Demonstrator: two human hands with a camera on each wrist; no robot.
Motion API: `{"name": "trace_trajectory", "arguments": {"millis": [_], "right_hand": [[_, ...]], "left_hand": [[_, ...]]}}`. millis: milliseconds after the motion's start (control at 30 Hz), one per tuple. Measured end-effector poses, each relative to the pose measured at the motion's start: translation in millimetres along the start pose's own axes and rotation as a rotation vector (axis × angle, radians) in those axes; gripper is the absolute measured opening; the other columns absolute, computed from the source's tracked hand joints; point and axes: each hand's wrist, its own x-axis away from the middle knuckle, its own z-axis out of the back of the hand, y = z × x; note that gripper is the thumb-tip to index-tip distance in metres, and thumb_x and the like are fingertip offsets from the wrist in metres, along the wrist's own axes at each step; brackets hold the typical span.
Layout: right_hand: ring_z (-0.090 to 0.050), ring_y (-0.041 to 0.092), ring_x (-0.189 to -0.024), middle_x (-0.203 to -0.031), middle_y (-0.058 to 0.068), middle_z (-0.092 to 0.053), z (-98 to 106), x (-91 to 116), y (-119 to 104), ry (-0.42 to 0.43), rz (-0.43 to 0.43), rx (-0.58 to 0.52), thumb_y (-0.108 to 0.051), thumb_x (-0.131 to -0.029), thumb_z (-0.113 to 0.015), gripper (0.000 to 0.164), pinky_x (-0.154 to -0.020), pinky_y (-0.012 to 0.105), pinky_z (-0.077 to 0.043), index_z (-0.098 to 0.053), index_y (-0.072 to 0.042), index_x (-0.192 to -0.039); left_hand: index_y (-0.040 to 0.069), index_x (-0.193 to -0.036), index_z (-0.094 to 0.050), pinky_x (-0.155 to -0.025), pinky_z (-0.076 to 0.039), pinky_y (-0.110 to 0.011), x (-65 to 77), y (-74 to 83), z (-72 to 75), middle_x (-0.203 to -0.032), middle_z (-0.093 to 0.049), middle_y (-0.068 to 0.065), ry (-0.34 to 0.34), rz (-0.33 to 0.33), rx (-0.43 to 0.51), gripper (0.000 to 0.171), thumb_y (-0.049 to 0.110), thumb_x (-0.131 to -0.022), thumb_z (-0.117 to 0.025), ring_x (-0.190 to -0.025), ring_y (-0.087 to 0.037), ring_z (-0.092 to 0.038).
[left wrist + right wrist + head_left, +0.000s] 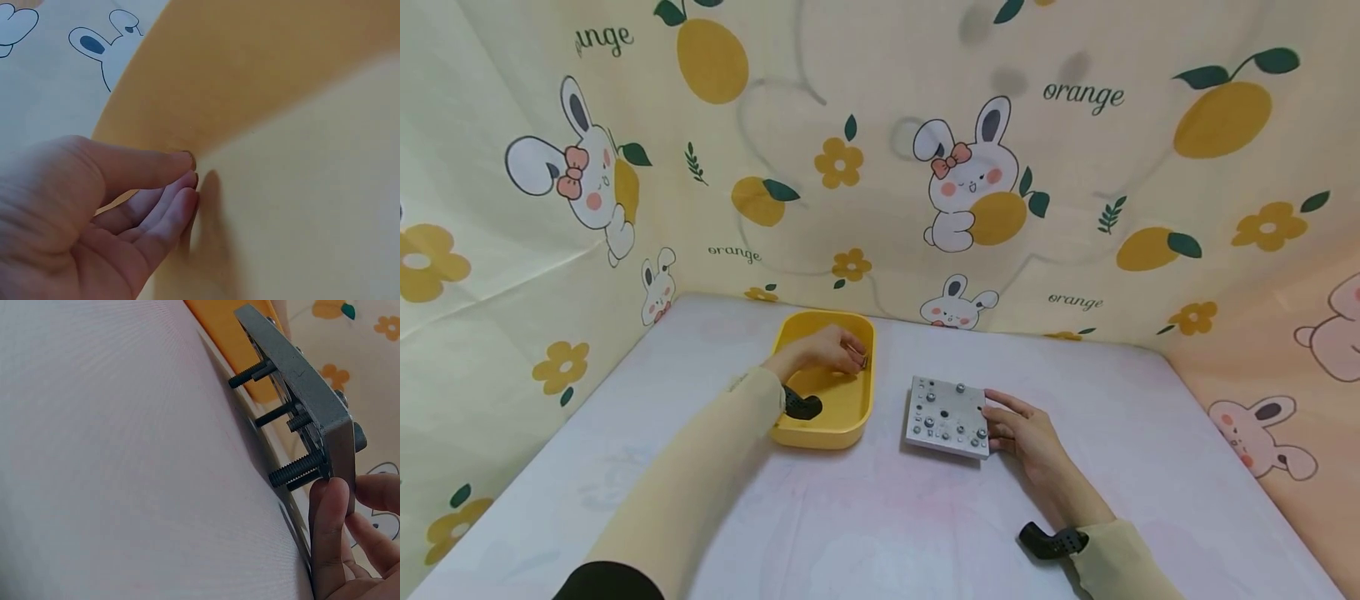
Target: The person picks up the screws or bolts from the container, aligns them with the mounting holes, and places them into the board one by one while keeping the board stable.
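My left hand (829, 348) reaches into a yellow tray (823, 437), close to its right wall. Its thumb and fingertips come together on a small metal piece (864, 362), mostly hidden by the fingers; its kind I cannot tell. In the left wrist view, the fingers (165, 228) sit against the tray's wall. My right hand (1026, 437) grips the right edge of a square grey metal plate (943, 414), thumb on one face and fingers on the other. Several screws and holes dot the plate's top. Threaded screw shanks (297, 469) stick out underneath, over the table.
The white table (850, 525) carries the tray at left and the plate right of it. Patterned cloth walls (865, 217) with rabbits and oranges rise behind and on both sides. Each wrist wears a black camera mount (1052, 542).
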Motion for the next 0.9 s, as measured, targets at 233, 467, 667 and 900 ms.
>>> {"name": "trace_trajectory", "arguments": {"millis": [233, 467, 667, 900], "right_hand": [[-0.064, 0.013, -0.073, -0.099, 0.006, -0.071, 0.4, 0.0, 1.1, 0.005, -0.004, -0.006, -0.014, -0.093, -0.069, 0.055, -0.062, 0.024, -0.055, -0.049, -0.006, -0.144], [-0.064, 0.013, -0.073, -0.099, 0.007, -0.070, 0.2, -0.2, 2.7, -0.005, 0.000, -0.008, -0.014, -0.092, -0.069, 0.057, -0.062, 0.024, -0.055, -0.048, -0.007, -0.144], [-0.064, 0.013, -0.072, -0.099, 0.007, -0.070, 0.4, -1.3, 4.0, -0.001, 0.000, -0.012, -0.014, -0.092, -0.070, 0.057, -0.062, 0.023, -0.054, -0.048, -0.007, -0.144], [-0.064, 0.013, -0.073, -0.099, 0.008, -0.070, 1.3, -0.7, 2.8, -0.002, -0.003, -0.004, -0.015, -0.092, -0.070, 0.058, -0.063, 0.024, -0.054, -0.048, -0.007, -0.144]], "left_hand": [[-0.009, -0.115, -0.065, -0.084, -0.055, -0.034, -0.9, -3.2, -2.2, -0.099, -0.071, -0.016, -0.043, 0.001, 0.015, 0.029, -0.005, -0.087, -0.070, -0.087, -0.021, -0.068], [-0.008, -0.110, -0.067, -0.081, -0.056, -0.033, 0.3, -0.4, -5.9, -0.094, -0.072, -0.013, -0.028, -0.014, -0.051, 0.025, 0.000, -0.088, -0.071, -0.086, -0.021, -0.068], [-0.009, -0.112, -0.066, -0.082, -0.056, -0.037, -0.1, 0.2, -5.9, -0.094, -0.071, -0.015, -0.019, -0.015, -0.039, 0.027, 0.001, -0.088, -0.071, -0.086, -0.026, -0.069], [-0.011, -0.116, -0.061, -0.081, -0.056, -0.038, 3.3, 1.1, -6.3, -0.095, -0.070, -0.018, 0.010, -0.002, 0.014, 0.024, 0.001, -0.095, -0.061, -0.087, -0.030, -0.070]]}}
